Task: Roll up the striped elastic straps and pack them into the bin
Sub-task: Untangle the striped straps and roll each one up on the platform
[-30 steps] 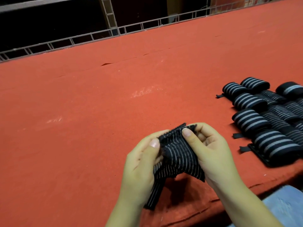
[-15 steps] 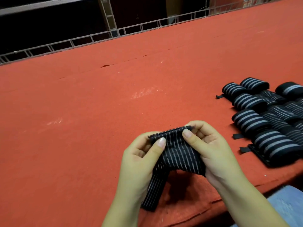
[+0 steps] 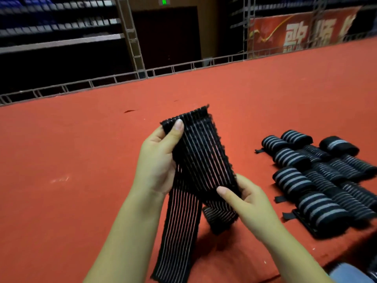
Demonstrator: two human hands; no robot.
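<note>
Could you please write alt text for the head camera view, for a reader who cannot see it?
Two hands hold a black striped strap above a red table: the left hand pinches its top end, the right hand grips lower down. Rolled straps lie to the right.

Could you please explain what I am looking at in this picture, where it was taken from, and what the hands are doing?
There is no machine here: a person works with two bare hands, and the one picture comes from a camera worn on the head, looking forward and down. The left hand pinches the upper end of a black striped elastic strap, thumb on top. The right hand grips the same strap lower down, so a stretch of it runs flat between them; the rest hangs toward the red surface. To the right lie the rolled straps, already wound up and set in rows. No bin is in view. A metal railing runs along the far edge.
</note>
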